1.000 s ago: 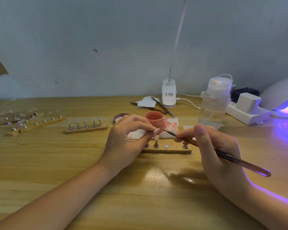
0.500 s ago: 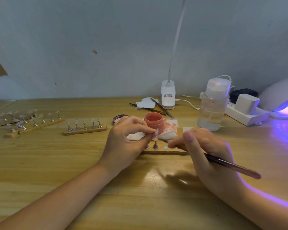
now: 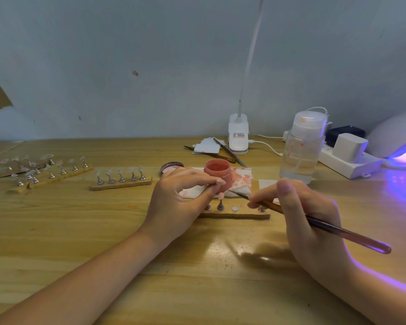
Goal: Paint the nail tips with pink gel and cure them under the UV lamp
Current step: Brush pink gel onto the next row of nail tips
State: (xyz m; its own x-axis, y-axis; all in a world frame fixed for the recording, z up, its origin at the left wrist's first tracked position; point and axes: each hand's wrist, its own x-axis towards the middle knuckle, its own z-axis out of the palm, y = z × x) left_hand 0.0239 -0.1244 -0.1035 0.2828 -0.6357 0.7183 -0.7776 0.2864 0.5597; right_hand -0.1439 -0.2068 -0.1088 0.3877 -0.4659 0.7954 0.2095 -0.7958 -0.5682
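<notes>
Wooden bench against a plain grey wall. Left hand pinches a nail tip over the strip holder; right hand grips the brush. Pink gel jar stands behind; UV lamp glows far right.

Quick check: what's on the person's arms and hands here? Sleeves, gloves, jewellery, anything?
Nothing worn that shows. Both forearms are bare up to the frame's edge, with no sleeves. The left hand and right hand have no gloves, rings, watch or bracelets. Fingernails look short and unpainted. Violet light falls along the outer edge of the right forearm.
</notes>
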